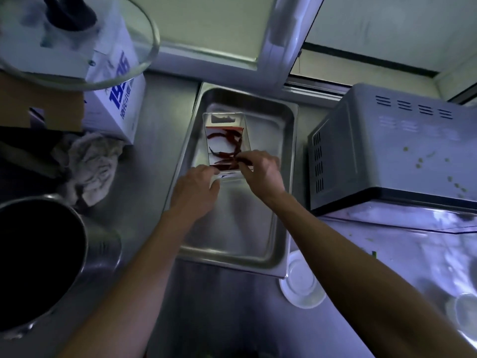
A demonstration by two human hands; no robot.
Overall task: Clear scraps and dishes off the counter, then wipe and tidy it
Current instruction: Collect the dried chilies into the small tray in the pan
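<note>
A clear packet of dried red chillies [224,140] lies in a steel tray [260,244] on the steel counter. My left hand [195,192] holds the packet's near edge with its fingertips. My right hand [260,171] pinches a dried chilli [244,161] at the packet's near right corner. A crumpled grey cloth [90,164] lies on the counter left of the tray.
A microwave [387,151] stands right of the tray. A white dish [300,280] sits at the tray's near right corner. A large steel pot [38,264] is at the near left. A blue-printed box [116,99] under a glass lid [144,60] stands at the back left.
</note>
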